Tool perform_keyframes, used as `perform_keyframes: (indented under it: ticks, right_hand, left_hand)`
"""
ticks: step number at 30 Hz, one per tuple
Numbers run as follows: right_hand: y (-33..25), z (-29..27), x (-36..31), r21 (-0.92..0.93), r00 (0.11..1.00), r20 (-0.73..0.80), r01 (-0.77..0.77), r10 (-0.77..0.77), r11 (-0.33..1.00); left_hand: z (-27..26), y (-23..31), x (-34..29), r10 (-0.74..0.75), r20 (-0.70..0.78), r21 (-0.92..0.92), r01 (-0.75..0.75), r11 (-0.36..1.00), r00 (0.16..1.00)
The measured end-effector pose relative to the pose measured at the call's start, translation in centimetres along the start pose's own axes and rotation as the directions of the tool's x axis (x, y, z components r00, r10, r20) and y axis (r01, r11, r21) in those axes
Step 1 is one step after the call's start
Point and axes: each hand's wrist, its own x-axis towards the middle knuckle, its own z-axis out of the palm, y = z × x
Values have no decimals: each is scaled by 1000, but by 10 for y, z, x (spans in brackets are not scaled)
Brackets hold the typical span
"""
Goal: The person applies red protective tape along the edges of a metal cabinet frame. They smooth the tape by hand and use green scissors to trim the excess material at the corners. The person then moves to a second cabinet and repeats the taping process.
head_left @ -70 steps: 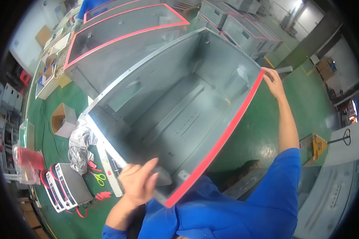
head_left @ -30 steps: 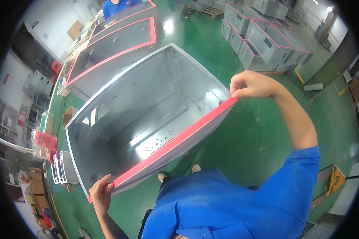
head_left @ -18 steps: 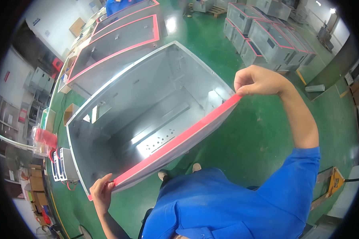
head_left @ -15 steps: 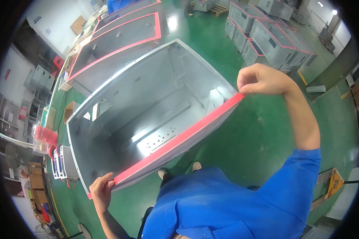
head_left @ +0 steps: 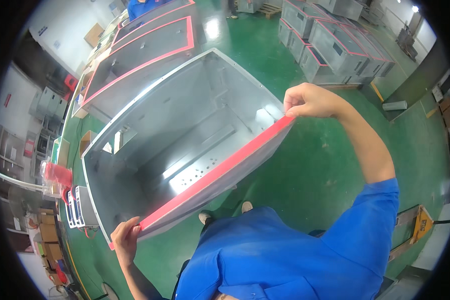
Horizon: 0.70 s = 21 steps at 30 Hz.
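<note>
A large open-topped grey metal cabinet (head_left: 150, 112) stands in front of me, its inside showing a perforated plate and a cut-out in the left wall. Along its near rim runs a red strip (head_left: 215, 172), while the far and side rims are bare pale metal. At the near right corner, my right hand (head_left: 312, 101) pinches the end of the strip between thumb and curled fingers. My left hand (head_left: 125, 240) is closed at the near left corner, thumb and fingers pressed on the strip there. Both arms are spread wide.
Other cabinets with red-edged tops (head_left: 145, 50) stand beyond at the left, near a person in blue (head_left: 144, 7). More grey cabinets (head_left: 337, 47) are stacked at the far right. A yellow-ended pallet truck (head_left: 421, 225) is at the right. Boxy devices (head_left: 84, 205) sit left of the cabinet.
The cabinet and my right hand appear slightly further left, with the whole view shifted a little. Both hands keep their places at the two near corners.
</note>
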Motion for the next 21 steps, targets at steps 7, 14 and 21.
perform_keyframes:
  ticks: [7, 14, 21]
  right_hand:
    - [3, 3, 1, -2, 1000, 19, -23, 23, 1000]
    - [2, 3, 0, 2, 998, 16, -54, 53, 999]
    - [4, 2, 1, 4, 999, 13, -33, 33, 999]
  left_hand:
    - [0, 0, -1, -40, 2, -3, 40, 999, 999]
    - [1, 1, -1, -21, -10, -5, 21, 1000, 1000]
    - [0, 3, -1, -63, 5, 12, 63, 998, 998]
